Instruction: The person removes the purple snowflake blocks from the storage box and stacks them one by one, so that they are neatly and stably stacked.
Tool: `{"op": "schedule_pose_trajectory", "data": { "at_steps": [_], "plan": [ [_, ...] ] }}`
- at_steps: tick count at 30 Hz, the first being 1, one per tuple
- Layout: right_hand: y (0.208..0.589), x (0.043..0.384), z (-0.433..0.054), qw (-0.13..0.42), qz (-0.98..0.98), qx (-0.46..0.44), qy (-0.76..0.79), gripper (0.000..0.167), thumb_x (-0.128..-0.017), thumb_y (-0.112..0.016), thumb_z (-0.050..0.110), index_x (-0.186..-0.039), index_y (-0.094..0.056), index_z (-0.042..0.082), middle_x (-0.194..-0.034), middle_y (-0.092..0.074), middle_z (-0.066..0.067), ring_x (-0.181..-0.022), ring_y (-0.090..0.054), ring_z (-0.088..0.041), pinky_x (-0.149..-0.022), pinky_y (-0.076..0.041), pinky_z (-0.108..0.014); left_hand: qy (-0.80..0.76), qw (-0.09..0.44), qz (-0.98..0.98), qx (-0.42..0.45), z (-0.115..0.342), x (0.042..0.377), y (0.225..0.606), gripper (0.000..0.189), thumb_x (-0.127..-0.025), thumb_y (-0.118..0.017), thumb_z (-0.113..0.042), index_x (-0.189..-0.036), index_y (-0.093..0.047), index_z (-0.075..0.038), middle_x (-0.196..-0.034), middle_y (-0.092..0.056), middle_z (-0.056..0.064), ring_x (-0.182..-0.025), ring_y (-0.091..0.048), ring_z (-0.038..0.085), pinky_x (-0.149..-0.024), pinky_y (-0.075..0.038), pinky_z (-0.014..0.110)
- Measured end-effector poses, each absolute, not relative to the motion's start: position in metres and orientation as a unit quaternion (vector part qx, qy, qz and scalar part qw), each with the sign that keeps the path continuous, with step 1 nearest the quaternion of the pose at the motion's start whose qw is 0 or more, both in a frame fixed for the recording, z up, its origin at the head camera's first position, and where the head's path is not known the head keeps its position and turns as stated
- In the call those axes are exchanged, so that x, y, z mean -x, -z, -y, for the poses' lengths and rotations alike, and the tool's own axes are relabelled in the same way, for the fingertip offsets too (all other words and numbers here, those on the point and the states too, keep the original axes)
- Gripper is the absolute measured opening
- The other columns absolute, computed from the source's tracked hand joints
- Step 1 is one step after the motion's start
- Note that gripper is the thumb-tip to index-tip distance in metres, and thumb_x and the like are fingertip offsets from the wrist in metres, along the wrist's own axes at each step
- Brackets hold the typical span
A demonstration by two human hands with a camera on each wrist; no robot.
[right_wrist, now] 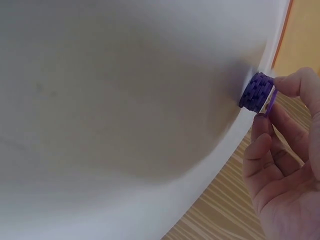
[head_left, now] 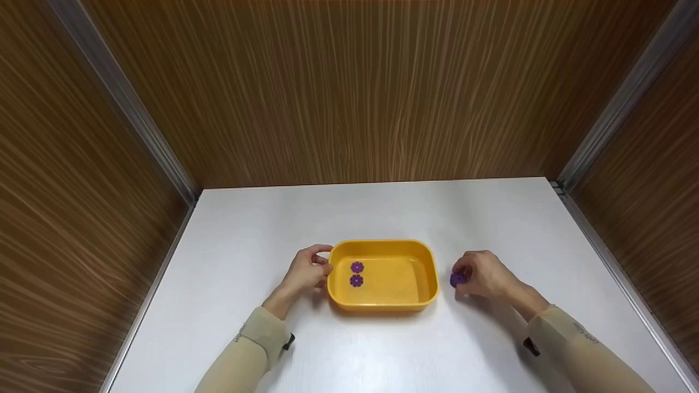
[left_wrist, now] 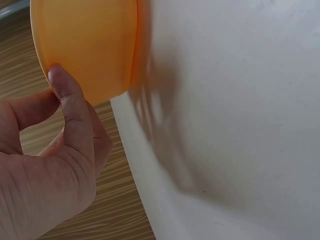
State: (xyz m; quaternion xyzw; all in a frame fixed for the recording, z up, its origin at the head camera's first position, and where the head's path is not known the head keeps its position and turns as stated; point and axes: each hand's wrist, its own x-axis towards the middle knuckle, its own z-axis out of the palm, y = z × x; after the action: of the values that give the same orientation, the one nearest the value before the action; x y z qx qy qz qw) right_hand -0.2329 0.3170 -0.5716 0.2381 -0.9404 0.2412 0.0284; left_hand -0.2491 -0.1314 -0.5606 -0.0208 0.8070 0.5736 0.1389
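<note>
A yellow plastic tray (head_left: 389, 305) stands on the white table with two purple notched discs lying inside at its left, one disc (head_left: 357, 267) just behind the other disc (head_left: 356, 280). My left hand (head_left: 307, 271) grips the tray's left end; the left wrist view has the thumb (left_wrist: 70, 105) against the outer wall near the rim. Right of the tray, my right hand (head_left: 483, 274) pinches a single purple disc (right_wrist: 271, 102) by its edge. That disc is tilted slightly apart from a short stack of purple discs (right_wrist: 256, 93) on the table, shown in the right wrist view.
Brown wood-grain panels enclose the white table (head_left: 246, 229), with a back panel (head_left: 360, 93) and one panel on each side. Metal strips (head_left: 131, 103) run along the corners. Both forearms wear beige sleeves (head_left: 246, 344).
</note>
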Motion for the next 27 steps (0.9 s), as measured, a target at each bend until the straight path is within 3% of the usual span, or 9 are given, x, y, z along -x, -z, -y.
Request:
{"op": "schedule_pose_trajectory", "data": {
  "at_steps": [16, 27],
  "plan": [
    [0.5731, 0.2338, -0.3147, 0.014, 0.945, -0.227, -0.235, 0.028, -0.070, -0.097, 0.010, -0.096, -0.085, 0.008, -0.086, -0.077, -0.001, -0.078, -0.066, -0.009, -0.071, -0.061, -0.024, -0.573, 0.144, -0.807, 0.019, 0.1322, 0.2492, 0.5609, 0.053, -0.099, -0.071, -0.003, -0.152, -0.068, -0.012, -0.111, -0.065, 0.010, -0.071, -0.062, 0.015, -0.062, -0.061, 0.027],
    [0.5747, 0.2356, -0.3134, 0.007, 0.945, -0.230, -0.231, 0.025, -0.071, -0.096, 0.011, -0.094, -0.085, 0.011, -0.086, -0.077, 0.001, -0.077, -0.063, -0.008, -0.072, -0.060, -0.024, -0.570, 0.143, -0.809, 0.019, 0.1332, 0.2490, 0.5622, 0.054, -0.100, -0.070, -0.003, -0.153, -0.067, -0.013, -0.111, -0.066, 0.010, -0.072, -0.063, 0.016, -0.064, -0.065, 0.028]
  ]
}}
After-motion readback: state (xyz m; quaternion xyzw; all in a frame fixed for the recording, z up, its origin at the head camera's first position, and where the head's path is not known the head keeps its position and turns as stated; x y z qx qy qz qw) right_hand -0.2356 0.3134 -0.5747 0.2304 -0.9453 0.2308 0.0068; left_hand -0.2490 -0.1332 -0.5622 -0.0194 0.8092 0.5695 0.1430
